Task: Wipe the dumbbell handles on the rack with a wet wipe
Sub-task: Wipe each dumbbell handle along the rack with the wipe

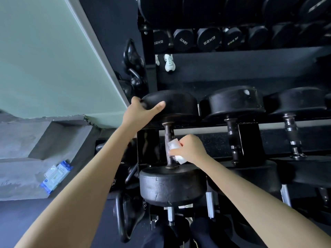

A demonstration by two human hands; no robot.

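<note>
A black dumbbell lies on the rack's left end, its metal handle running away from me. My right hand grips a white wet wipe wrapped around the lower half of that handle. On the dumbbell's far head rests my left hand, thumb over the top and fingers around its left side. Two more dumbbells with bare handles lie to the right.
A mirror behind the rack reflects dumbbells and white shoes. Kettlebells stand left of the rack. A blue pack of wipes lies on the grey concrete ledge at lower left. More weights sit on the tier below.
</note>
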